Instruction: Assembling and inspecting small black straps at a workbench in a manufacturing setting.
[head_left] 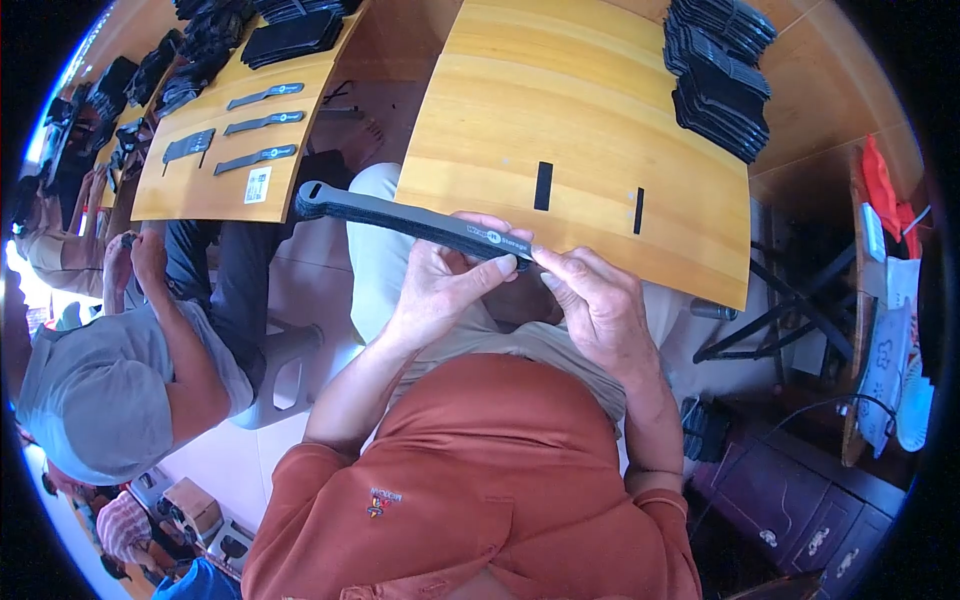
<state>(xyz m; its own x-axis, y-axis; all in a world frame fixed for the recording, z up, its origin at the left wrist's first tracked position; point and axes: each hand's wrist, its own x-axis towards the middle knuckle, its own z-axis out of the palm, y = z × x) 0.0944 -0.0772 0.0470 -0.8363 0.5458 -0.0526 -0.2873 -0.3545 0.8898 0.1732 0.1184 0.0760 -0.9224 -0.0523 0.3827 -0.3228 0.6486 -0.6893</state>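
A thick bundle of long black-and-grey straps (395, 220), with a rounded, slotted end at the left, lies across my lap, held up just off the table's near edge. My left hand (440, 290) is closed around the bundle near its right end, thumb on top. At that same end, my right hand (605, 305) pinches the tip of the top strap between thumb and fingers. Two short black strips (543, 186) lie apart on the wooden table (560, 90) in front of me.
Stacked black straps (720, 85) fill the table's far right corner. At left, another table (240, 190) carries several grey straps (262, 122) and black piles. A person in a grey shirt (110, 385) sits there on a stool. A rack with red cloth (882, 190) stands at right.
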